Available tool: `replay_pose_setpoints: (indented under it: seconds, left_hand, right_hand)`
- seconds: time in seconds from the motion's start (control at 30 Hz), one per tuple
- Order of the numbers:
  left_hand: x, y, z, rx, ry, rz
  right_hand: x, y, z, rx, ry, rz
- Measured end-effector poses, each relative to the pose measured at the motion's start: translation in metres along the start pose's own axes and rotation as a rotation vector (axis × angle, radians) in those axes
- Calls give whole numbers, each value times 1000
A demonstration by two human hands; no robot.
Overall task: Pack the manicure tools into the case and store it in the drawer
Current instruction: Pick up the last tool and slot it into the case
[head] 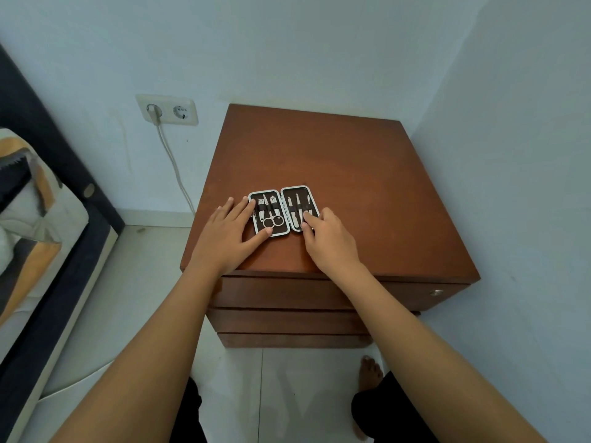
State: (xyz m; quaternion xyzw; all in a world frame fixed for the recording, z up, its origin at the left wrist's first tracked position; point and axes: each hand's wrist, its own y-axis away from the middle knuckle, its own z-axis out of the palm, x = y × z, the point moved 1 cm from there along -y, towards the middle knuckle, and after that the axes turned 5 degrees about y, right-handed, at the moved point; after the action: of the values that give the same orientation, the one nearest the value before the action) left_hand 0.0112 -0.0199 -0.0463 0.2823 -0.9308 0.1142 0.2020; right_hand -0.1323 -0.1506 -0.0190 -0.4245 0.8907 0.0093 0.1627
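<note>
A small manicure case lies open flat on the brown nightstand top, near its front left. Its left half holds scissors and clippers under a strap; its right half holds several slim metal tools. My left hand lies flat with fingers spread on the case's left edge and lower corner. My right hand has its fingertips pressing on a tool in the lower part of the right half. The drawers below the top are closed.
The nightstand stands in a corner with walls behind and to the right. A wall socket with a plugged cable is at left. A bed runs along the left. My bare foot rests on the white tile floor.
</note>
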Motion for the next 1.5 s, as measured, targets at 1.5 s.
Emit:
replay_pose_setpoints:
  seconds: [1.5]
  left_hand:
    - [5, -20, -13, -106, 209, -131]
  right_hand:
    - [17, -35, -15, -220, -76, 247]
